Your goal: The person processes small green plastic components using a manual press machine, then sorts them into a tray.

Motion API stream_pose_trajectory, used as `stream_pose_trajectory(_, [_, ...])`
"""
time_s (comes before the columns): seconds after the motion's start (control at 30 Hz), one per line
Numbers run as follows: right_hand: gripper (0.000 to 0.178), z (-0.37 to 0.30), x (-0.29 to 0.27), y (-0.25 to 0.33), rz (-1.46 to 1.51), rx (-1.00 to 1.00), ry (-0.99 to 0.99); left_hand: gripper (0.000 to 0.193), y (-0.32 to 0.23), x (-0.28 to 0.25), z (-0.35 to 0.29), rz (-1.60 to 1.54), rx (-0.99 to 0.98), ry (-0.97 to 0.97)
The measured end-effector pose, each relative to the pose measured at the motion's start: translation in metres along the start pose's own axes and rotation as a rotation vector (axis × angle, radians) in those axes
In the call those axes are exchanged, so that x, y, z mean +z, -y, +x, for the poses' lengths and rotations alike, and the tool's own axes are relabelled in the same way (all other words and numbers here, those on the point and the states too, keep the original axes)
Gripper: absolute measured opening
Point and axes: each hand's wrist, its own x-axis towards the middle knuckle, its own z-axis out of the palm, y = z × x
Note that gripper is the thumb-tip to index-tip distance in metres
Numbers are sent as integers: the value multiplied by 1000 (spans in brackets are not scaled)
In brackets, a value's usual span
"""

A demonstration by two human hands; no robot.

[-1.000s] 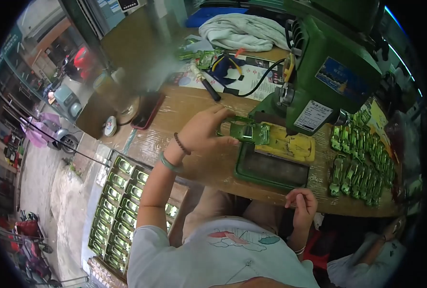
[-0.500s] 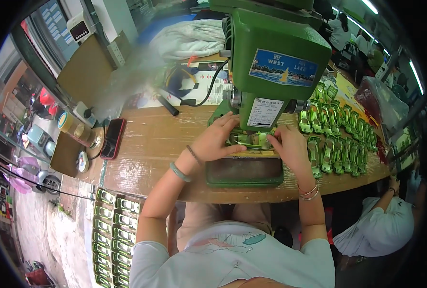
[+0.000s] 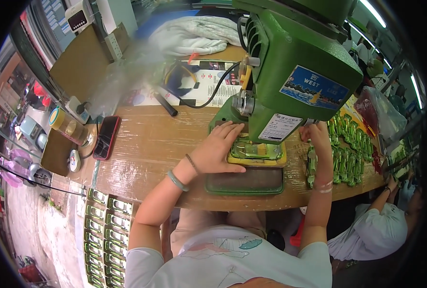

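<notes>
Under the head of a green drill press [image 3: 290,57], a clear green plastic part [image 3: 256,150] lies in a yellow jig [image 3: 268,162]. My left hand [image 3: 219,148] straddles the left end of the jig, its thumb along the front side and its fingers reaching behind the part. At the right side of the press head, my right hand [image 3: 315,137] is raised beside a metal knob. Its fingers are curled; what they hold is partly hidden by the hand and the machine. The drill tip is hidden behind the head.
Rows of green plastic parts [image 3: 350,161] lie on the table to the right. More parts [image 3: 96,235] stand in columns at lower left. A phone [image 3: 107,138], a lidded jar [image 3: 69,126] and a black-handled tool [image 3: 165,104] are on the left. A person [image 3: 381,225] sits at right.
My right hand has left the plastic part and moved up and right to the side of the press head. My left hand stays at the jig. The view has shifted.
</notes>
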Motion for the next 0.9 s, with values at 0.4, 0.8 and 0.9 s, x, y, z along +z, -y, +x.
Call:
stream_pose_trajectory(0.4, [25, 73, -11, 155, 133, -524, -206, 88, 3, 3, 1, -144, -5, -19])
stream_pose_trajectory(0.8, [28, -54, -6, 158, 354, -884, 193, 81, 6, 5, -3, -144, 5, -53])
stream_pose_trajectory(0.9, [28, -63, -3, 150, 371, -906, 163, 81, 5, 5, -1, -151, -5, -37])
